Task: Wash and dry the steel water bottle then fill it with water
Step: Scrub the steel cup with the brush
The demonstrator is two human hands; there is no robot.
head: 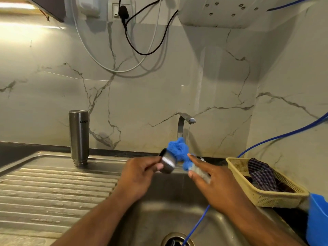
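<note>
Grey-veined marble wall (159, 89), ribbed steel drainboard (53, 189), dangling cables (134, 48), warm light upper left (17, 6)

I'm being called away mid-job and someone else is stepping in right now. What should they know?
Left hand: grips the steel cap over the sink.
Right hand: holds the bottle brush, blue tip at the cap.
The tap runs a thin stream.
The steel bottle stands mouth down on the drainboard, uncapped.
Done: the bottle seems washed and set to drain.
Left: finish scrubbing and rinsing the cap, dry both, perhaps with the checked cloth in the basket, then fill the bottle.
</note>
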